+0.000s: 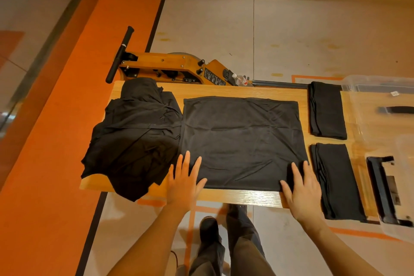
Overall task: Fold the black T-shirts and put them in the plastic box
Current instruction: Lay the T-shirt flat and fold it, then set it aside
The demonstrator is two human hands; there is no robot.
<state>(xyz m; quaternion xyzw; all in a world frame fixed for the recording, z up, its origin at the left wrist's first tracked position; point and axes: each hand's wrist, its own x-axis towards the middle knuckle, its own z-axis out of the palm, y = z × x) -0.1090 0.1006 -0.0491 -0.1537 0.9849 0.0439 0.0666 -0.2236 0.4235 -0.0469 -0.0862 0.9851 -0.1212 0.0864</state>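
Now both hands point(184, 182) flat — on T-shirt point(242, 139).

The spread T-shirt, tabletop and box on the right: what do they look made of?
Spread T-shirt: soft matte black knit, probably cotton; it creases finely. Tabletop: wood or wood-look laminate, with visible grain and slight sheen. Plastic box: clear glossy plastic; the table shows through.

Free room and obstacles on the bench point(246, 91). The spread T-shirt point(242, 141) fills the centre. To the left, a heaped pile of black T-shirts point(134, 136) covers the surface and overhangs the near edge. To the right, two folded T-shirts, far point(327, 110) and near point(338, 181), lie with a bare gap between them. The plastic box point(380, 87) closes the right end. Bare strips run along the far and near edges.
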